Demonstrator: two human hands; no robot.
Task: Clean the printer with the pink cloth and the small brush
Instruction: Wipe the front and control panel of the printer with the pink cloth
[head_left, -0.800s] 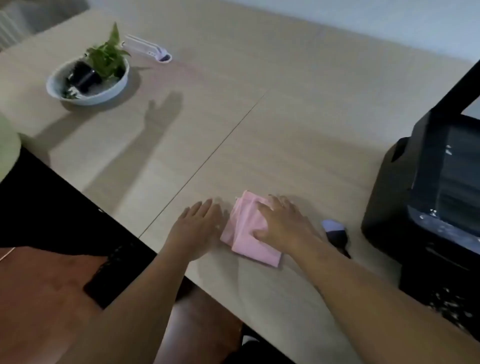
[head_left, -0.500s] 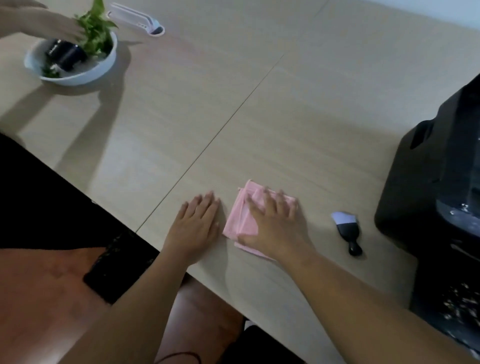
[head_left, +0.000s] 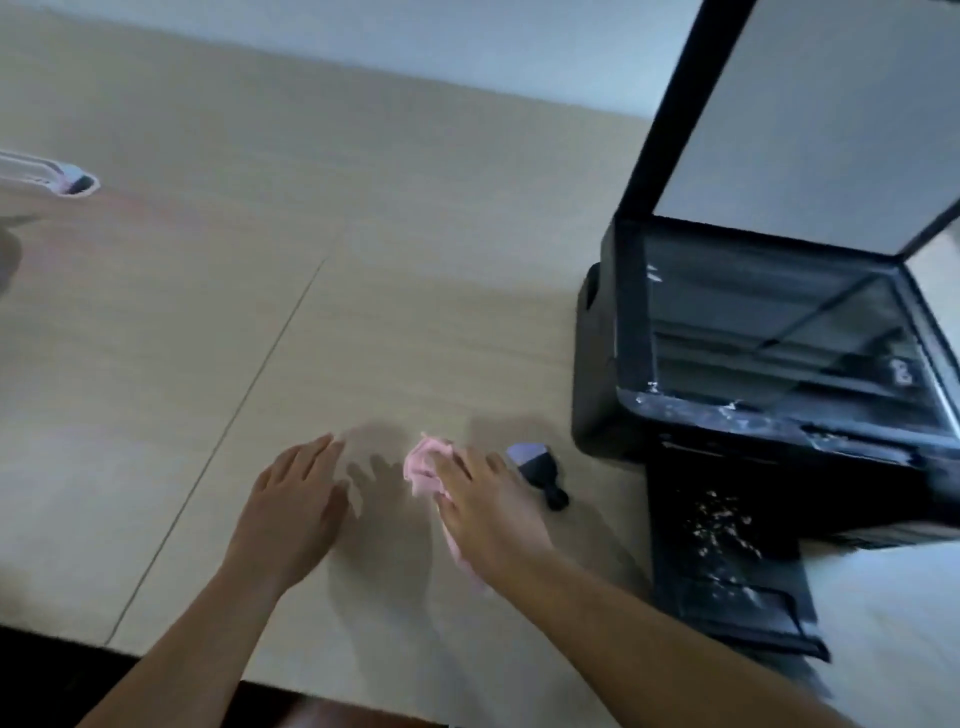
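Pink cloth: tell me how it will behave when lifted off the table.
Likely floppy: the pink cloth is bunched and creased under the right hand. Probably light, as thin folds show at its edge. It should drape, not roll or tip; one edge trails below the palm.

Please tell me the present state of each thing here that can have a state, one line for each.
printer lid: raised, glass uncovered.
printer: pale crumbs on its front edge.
front tray: folded out, crumbs on it.
pink cloth: bunched, gripped by the right hand.
small brush: lying on the table, untouched.
left hand: open, holds nothing.
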